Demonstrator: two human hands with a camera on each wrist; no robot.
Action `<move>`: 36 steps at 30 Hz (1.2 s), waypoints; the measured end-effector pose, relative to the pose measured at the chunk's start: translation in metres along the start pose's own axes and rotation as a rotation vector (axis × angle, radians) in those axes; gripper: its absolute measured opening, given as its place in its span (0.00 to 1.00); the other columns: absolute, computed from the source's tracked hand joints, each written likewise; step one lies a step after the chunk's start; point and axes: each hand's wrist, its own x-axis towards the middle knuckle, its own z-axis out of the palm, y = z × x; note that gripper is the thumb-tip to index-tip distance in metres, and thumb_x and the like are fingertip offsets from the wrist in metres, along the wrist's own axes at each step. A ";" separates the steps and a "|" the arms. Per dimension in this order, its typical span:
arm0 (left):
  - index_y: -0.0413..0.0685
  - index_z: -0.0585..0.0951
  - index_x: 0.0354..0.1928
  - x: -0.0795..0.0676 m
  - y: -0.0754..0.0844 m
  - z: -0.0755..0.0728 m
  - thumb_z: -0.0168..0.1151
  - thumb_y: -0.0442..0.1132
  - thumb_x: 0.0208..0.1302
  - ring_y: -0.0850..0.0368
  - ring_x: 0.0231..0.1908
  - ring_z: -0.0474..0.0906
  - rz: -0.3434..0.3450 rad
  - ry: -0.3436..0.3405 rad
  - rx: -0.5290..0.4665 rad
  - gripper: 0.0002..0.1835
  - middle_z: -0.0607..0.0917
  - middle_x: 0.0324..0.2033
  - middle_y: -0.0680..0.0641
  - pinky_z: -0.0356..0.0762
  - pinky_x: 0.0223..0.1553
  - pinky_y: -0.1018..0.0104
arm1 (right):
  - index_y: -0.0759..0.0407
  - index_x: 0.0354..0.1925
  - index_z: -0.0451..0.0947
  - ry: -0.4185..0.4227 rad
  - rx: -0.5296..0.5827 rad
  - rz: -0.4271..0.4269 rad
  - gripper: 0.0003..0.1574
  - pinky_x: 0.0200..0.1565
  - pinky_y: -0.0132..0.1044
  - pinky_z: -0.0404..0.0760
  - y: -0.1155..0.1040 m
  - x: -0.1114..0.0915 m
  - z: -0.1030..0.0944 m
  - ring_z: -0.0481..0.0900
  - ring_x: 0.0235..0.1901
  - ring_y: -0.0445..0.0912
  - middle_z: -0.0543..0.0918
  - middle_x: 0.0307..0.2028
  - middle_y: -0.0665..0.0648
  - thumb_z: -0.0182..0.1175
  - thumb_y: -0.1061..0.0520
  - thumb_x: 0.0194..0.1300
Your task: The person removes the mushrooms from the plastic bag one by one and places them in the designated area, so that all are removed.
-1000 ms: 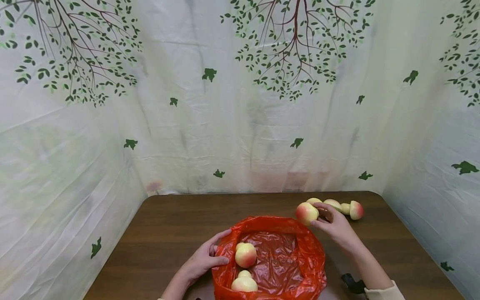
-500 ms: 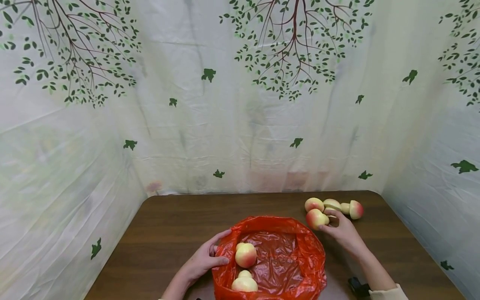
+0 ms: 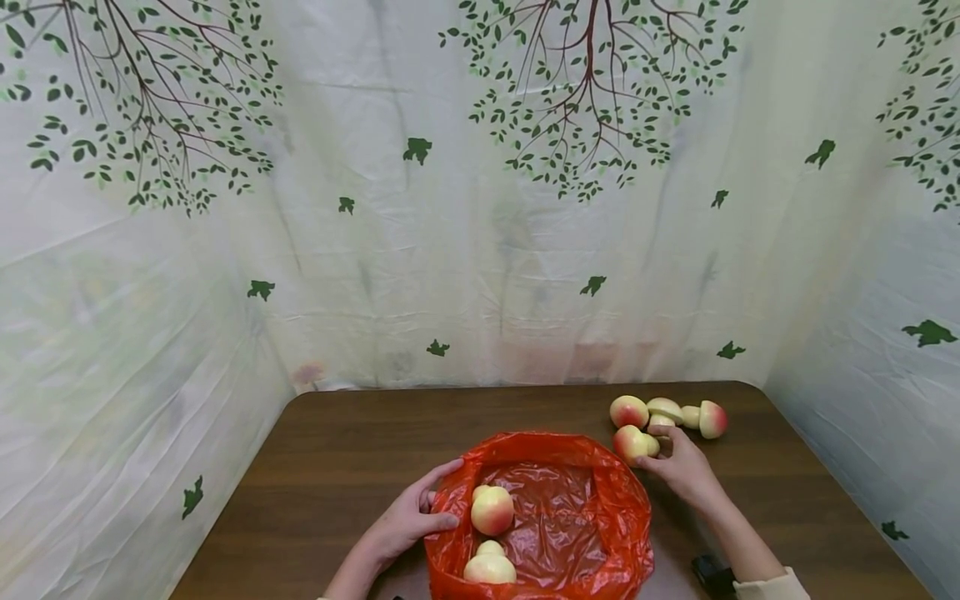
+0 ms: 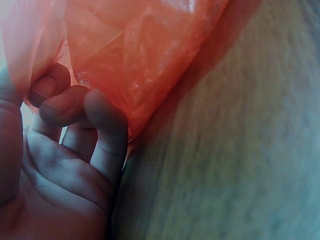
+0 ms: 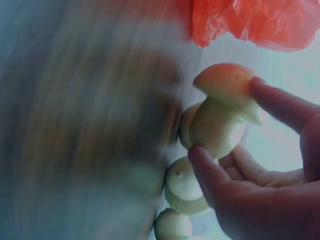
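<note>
My left hand (image 3: 401, 518) grips the left rim of an open red plastic bag (image 3: 618, 500). Its curled fingers (image 4: 107, 125) bunch the thin film in the left wrist view. Inside the bag, along its left side, lie two mushroom-shaped pieces, one with a reddish cap (image 3: 492, 510) and one pale yellow (image 3: 489, 568). My right hand (image 3: 684, 467) pinches another toy-like mushroom (image 3: 628, 444) between thumb and finger, just beyond the bag's far right rim. In the right wrist view this mushroom (image 5: 220, 125) shows a red-tinged cap and a thick pale stem.
Behind the held mushroom, more of the same kind lie in a row: a red-yellow one (image 3: 628, 411), a pale one (image 3: 664, 409) and a red-capped one (image 3: 713, 420). A black object (image 3: 712, 575) sits by my right wrist. Leaf-printed curtains (image 3: 480, 250) surround the brown table (image 3: 360, 425).
My right hand has moved right and slightly nearer, bringing the pinched mushroom down in front of the row and uncovering the red-yellow one behind. Left hand and bag have stayed put.
</note>
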 end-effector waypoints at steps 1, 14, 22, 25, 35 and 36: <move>0.45 0.53 0.85 0.000 0.000 0.000 0.67 0.34 0.73 0.64 0.31 0.89 -0.002 0.000 -0.001 0.46 0.88 0.31 0.54 0.91 0.38 0.65 | 0.75 0.65 0.71 0.005 -0.014 0.001 0.41 0.49 0.38 0.86 0.001 0.000 0.001 0.82 0.59 0.68 0.78 0.62 0.80 0.77 0.58 0.62; 0.46 0.53 0.85 0.000 0.001 0.000 0.66 0.34 0.74 0.62 0.32 0.90 -0.013 -0.002 -0.023 0.45 0.89 0.32 0.53 0.91 0.40 0.64 | 0.77 0.65 0.71 0.021 -0.068 0.014 0.43 0.60 0.62 0.82 0.002 0.002 0.002 0.80 0.59 0.70 0.77 0.63 0.81 0.77 0.55 0.62; 0.46 0.53 0.85 -0.001 -0.001 0.001 0.67 0.34 0.73 0.62 0.32 0.90 -0.011 0.007 -0.013 0.45 0.89 0.33 0.52 0.91 0.40 0.64 | 0.77 0.66 0.72 0.030 -0.069 0.014 0.43 0.62 0.64 0.81 0.004 0.001 0.002 0.79 0.61 0.71 0.77 0.64 0.80 0.77 0.55 0.62; 0.46 0.53 0.85 0.000 -0.001 0.001 0.67 0.34 0.74 0.62 0.33 0.91 -0.007 0.003 -0.017 0.45 0.90 0.34 0.51 0.91 0.40 0.64 | 0.77 0.65 0.72 0.036 -0.061 0.013 0.42 0.62 0.64 0.81 0.004 0.002 0.002 0.79 0.62 0.71 0.77 0.64 0.80 0.77 0.56 0.62; 0.46 0.53 0.85 -0.001 0.000 0.001 0.67 0.34 0.73 0.63 0.31 0.90 -0.013 0.007 -0.007 0.45 0.88 0.31 0.53 0.91 0.39 0.65 | 0.77 0.67 0.71 0.016 -0.031 0.039 0.43 0.63 0.62 0.82 0.005 0.002 0.002 0.77 0.65 0.73 0.76 0.65 0.81 0.76 0.55 0.64; 0.46 0.53 0.85 -0.001 0.000 0.001 0.67 0.34 0.73 0.63 0.30 0.89 -0.013 0.009 -0.006 0.45 0.88 0.30 0.54 0.91 0.39 0.65 | 0.77 0.67 0.71 0.015 -0.027 0.039 0.43 0.62 0.62 0.83 0.004 0.002 0.002 0.77 0.65 0.73 0.76 0.65 0.81 0.76 0.55 0.64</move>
